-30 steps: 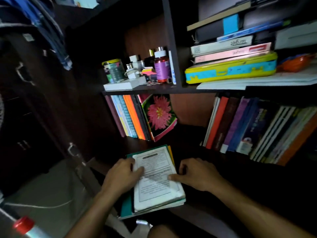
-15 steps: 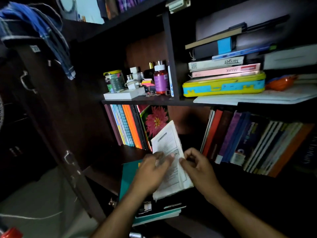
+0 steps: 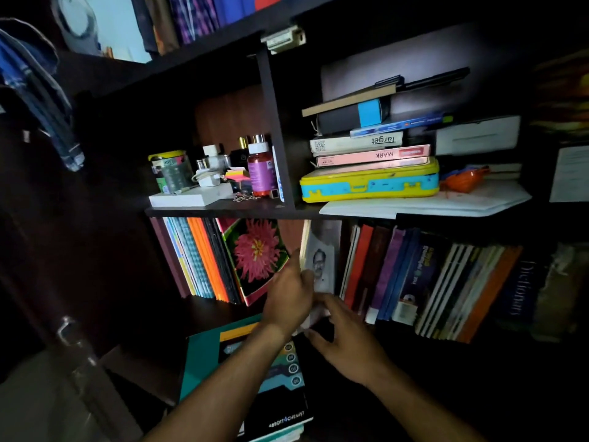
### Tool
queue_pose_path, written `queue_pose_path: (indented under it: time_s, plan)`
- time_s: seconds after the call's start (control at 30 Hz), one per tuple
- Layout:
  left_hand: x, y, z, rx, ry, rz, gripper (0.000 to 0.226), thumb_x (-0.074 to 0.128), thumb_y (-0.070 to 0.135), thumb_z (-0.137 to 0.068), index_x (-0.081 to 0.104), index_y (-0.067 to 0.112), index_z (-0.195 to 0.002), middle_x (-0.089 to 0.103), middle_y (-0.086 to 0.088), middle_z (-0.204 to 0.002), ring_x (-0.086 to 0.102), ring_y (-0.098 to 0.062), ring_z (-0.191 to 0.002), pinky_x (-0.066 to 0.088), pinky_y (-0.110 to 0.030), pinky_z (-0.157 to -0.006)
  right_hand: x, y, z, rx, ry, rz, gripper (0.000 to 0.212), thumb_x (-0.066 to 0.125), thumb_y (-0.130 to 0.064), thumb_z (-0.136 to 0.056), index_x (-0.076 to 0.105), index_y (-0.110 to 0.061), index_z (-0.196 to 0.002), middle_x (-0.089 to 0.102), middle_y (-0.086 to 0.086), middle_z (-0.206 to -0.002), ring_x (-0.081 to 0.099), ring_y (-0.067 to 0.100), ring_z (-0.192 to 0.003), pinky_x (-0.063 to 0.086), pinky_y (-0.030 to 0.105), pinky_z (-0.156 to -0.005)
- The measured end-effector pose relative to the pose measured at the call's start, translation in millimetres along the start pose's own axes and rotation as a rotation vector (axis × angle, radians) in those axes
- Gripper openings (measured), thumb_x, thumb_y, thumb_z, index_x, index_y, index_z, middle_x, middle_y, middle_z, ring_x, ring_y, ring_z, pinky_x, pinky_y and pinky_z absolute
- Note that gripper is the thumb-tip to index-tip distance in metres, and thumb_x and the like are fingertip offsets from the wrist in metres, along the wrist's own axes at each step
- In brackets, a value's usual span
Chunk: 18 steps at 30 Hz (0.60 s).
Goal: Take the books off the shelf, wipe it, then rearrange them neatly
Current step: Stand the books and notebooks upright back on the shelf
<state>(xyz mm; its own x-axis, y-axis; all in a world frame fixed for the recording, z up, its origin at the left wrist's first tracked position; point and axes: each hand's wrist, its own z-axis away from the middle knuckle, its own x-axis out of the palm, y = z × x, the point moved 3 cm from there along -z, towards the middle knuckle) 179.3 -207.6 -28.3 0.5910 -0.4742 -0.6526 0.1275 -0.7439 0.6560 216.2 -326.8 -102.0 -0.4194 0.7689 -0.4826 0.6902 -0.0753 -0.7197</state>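
On the lower shelf [image 3: 223, 303] a white book [image 3: 322, 250] with a portrait on its cover stands upright in the gap between two rows of books, and both hands are on it: the left hand [image 3: 290, 298] holds its left edge with fingers and thumb closed on the cover, while the right hand [image 3: 347, 336] meets its bottom corner, fingers half curled; whether those fingers truly pinch the book cannot be told through the blur. To the left of the gap leans a row of thin notebooks [image 3: 197, 260], ending in a flower-covered book [image 3: 255, 256] that tilts toward the left hand and nearly touches it. To the right a longer row of leaning books [image 3: 414, 275] slants away, its nearest red spine just beside the white book. Above, the shelf board [image 3: 223, 212] caps the gap closely, carrying a purple-labelled bottle [image 3: 261, 170], a jar [image 3: 170, 170], a charger [image 3: 208, 173] on a white box [image 3: 191, 197], and, past the upright divider [image 3: 275, 129], a yellow and blue case [image 3: 369, 183] under a flat stack of books [image 3: 366, 145]. Below the forearms lies a teal and black book [image 3: 207, 355] on a pile at the front. Open room remains only in front of the shelf and in the narrow slot around the white book.
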Motion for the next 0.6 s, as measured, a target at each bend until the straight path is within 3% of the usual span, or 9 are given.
queue_pose_path:
  time_s: [0.07,0.13,0.23,0.3,0.37,0.43,0.53,0.6]
  plan:
    - [18,-5,-11,0.051,0.043,0.042,0.054,0.042,0.02,-0.101,0.037,0.024,-0.154,0.067,-0.011,-0.089,0.061,-0.031,-0.075,0.041,-0.035,-0.062,-1,9,-2,0.055,0.015,0.021,0.039,0.07,-0.027,-0.091,0.053,-0.037,-0.125,0.055,-0.023,-0.122,0.052,-0.01,-0.117,0.042,0.013,-0.095]
    - [36,-7,-21,0.045,0.091,0.122,0.055,0.04,0.026,-0.101,0.035,0.029,-0.156,0.069,-0.01,-0.098,0.064,-0.026,-0.08,0.049,-0.038,-0.068,-3,18,-4,0.115,0.02,0.005,0.035,0.07,-0.026,-0.092,0.053,-0.039,-0.12,0.055,-0.024,-0.121,0.051,-0.011,-0.117,0.043,0.012,-0.095]
    - [61,-5,-27,0.02,0.086,0.294,0.048,0.043,0.015,-0.107,0.039,0.028,-0.153,0.065,0.002,-0.104,0.06,0.008,-0.079,0.044,-0.024,-0.071,-1,27,-6,0.17,0.015,0.009,0.033,0.068,-0.025,-0.092,0.057,-0.037,-0.121,0.06,-0.02,-0.119,0.056,-0.005,-0.114,0.044,0.01,-0.09]
    - [75,-1,-30,-0.041,-0.071,0.438,0.048,0.044,0.019,-0.108,0.037,0.033,-0.154,0.06,0.011,-0.13,0.055,0.01,-0.11,0.038,-0.014,-0.089,1,30,-6,0.203,-0.01,0.036,0.027,0.065,-0.023,-0.093,0.061,-0.031,-0.118,0.063,-0.019,-0.113,0.06,-0.003,-0.107,0.044,0.007,-0.082]
    - [85,0,-32,-0.13,-0.209,0.58,0.045,0.04,0.023,-0.108,0.042,0.038,-0.15,0.051,0.021,-0.142,0.049,-0.001,-0.131,0.035,-0.019,-0.102,2,34,-6,0.237,-0.023,0.039,0.025,0.064,-0.024,-0.093,0.061,-0.027,-0.118,0.063,-0.019,-0.111,0.059,-0.006,-0.101,0.042,0.004,-0.078]
    - [89,-3,-37,-0.188,-0.264,0.652,0.041,0.037,0.037,-0.101,0.052,0.048,-0.138,0.065,0.022,-0.129,0.06,-0.005,-0.119,0.045,-0.025,-0.092,2,37,-7,0.262,-0.018,0.047,0.025,0.064,-0.026,-0.093,0.062,-0.027,-0.118,0.064,-0.017,-0.111,0.057,-0.006,-0.1,0.041,0.003,-0.075]
    - [91,-4,-43,-0.175,-0.263,0.721,0.029,0.035,0.038,-0.106,0.054,0.054,-0.121,0.064,0.032,-0.105,0.057,0.016,-0.096,0.045,-0.01,-0.075,4,38,-7,0.289,-0.027,0.038,0.024,0.065,-0.028,-0.092,0.064,-0.029,-0.115,0.066,-0.016,-0.111,0.059,-0.005,-0.101,0.043,0.003,-0.077]
    - [90,0,-44,-0.182,-0.287,0.719,0.029,0.033,0.03,-0.11,0.05,0.051,-0.12,0.056,0.034,-0.106,0.052,0.025,-0.089,0.04,0.0,-0.069,4,37,-7,0.297,-0.03,0.053,0.023,0.065,-0.032,-0.09,0.065,-0.03,-0.113,0.067,-0.015,-0.109,0.06,-0.003,-0.101,0.046,0.009,-0.08]
